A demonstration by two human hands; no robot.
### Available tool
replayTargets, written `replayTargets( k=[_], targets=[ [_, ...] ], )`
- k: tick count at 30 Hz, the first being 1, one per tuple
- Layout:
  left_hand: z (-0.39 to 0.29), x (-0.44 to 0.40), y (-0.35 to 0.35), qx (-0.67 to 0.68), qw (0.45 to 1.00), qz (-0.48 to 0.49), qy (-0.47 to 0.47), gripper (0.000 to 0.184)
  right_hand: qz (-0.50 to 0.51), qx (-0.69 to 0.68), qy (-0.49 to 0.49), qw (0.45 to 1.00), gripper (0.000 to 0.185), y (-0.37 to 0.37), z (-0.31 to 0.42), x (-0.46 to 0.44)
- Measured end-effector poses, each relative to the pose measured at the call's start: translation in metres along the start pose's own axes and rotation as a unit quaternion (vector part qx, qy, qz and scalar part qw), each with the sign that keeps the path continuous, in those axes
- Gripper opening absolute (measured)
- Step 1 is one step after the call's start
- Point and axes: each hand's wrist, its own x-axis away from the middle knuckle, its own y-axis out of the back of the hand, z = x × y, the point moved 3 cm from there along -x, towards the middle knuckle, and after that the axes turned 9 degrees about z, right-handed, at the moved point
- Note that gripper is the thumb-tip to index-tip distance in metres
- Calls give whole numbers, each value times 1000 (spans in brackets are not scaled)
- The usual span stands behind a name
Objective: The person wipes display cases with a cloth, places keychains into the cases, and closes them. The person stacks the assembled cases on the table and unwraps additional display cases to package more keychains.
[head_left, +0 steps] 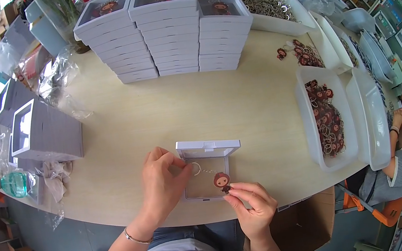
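Note:
A small white display box (186, 191) with a clear window lies on the table in front of me. Its hinged lid (234, 145) stands raised at the far side. Over the box hangs a keychain (221, 179) with a brown-haired cartoon figure charm, a short chain and a metal ring. My left hand (162, 181) pinches the keychain at its ring, close to the box's left side. The lower end of the charm is between the thumb and fingers of my right hand (252, 204), at the box's near right corner.
Stacks of closed white boxes (169, 38) stand at the back, and more boxes (54, 130) at left beside plastic wrap. A white bin (308, 124) of keychains is at right, near a tray of metal rings (260, 3). Two other people sit at the right.

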Motion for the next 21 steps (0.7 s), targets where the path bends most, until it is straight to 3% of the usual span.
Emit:
replayTargets(
  k=[7, 13, 21],
  targets=[
    [1, 0, -2, 3, 1000, 2, 0, 18, -13, 9, 2, 1000, 22, -9, 5, -10],
    [5, 0, -4, 12, 1000, 13, 8, 19, -62, 107, 43, 991, 25, -29, 8, -9],
    [3, 1, -3, 2, 1000, 13, 0, 18, -28, 113, -6, 993, 27, -43, 9, 3]
  ],
)
